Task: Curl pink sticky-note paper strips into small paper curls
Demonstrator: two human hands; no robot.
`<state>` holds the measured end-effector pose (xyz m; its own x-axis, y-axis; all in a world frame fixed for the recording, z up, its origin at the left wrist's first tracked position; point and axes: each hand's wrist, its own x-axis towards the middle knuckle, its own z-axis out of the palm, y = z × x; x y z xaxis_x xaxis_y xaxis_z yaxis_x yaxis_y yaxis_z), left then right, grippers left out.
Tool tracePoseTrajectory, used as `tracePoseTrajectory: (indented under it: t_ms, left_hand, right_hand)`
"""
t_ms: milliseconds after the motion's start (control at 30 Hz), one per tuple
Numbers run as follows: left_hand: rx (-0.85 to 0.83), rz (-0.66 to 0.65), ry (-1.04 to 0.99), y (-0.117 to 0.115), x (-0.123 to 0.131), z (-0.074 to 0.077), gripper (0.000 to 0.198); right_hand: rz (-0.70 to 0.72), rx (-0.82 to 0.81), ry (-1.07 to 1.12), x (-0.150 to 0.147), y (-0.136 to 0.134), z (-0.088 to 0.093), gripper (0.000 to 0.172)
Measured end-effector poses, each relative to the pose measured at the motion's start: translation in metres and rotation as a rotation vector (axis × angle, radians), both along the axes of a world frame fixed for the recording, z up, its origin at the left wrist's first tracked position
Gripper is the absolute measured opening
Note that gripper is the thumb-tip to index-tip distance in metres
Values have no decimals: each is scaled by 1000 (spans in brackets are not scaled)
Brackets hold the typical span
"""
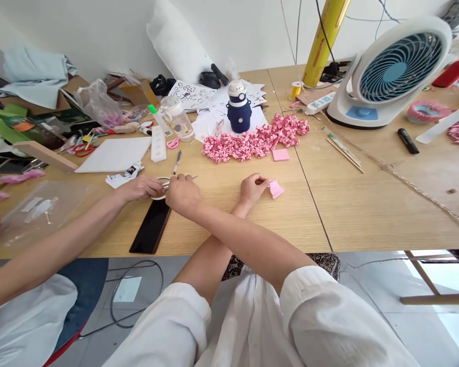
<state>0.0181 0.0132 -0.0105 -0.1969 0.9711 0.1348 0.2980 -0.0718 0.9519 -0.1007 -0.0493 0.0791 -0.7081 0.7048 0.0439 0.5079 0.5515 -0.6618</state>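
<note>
My forearms cross over the table. My left hand [253, 188], on the right side, pinches a small pink paper piece [276, 189] with a fringed edge. Reaching across to the left, my right hand [182, 193] is closed around scissors with pale handles [160, 197]; a blade tip pokes out beyond my knuckles. A co-worker's hand [141, 187] touches the scissors' handle loops from the left. Below the scissors lies a black phone [150, 227]. Farther back, a long heap of curled pink paper [252, 140] stretches beside a stack of pink paper squares [280, 155].
A navy bottle [239, 114] stands behind the pink heap, with a clear jug [177, 118] to its left. A pen [177, 162] and white foam board [115, 154] lie at left. On the right are a fan [390, 76], wooden sticks [345, 155] and a black marker [408, 141].
</note>
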Motion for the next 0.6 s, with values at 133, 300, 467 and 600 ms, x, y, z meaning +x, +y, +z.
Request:
tracePoseTrajectory:
  t_ms: [133,300,467,600]
  left_hand:
    - [-8,-2,-7,0,1,1,14]
    - [-4,-28,-18,0,1,0,13]
    - [-14,-22,-15,0,2,1,12]
    - [-37,-20,-17,1,3,1,11]
  right_hand:
    - [37,232,-185,-6,15,-14,44]
    - [33,283,-331,-15,43,-37,51]
    - [127,291,-361,-13,64,-42,43]
    - [170,250,-338,-3,63,-29,40]
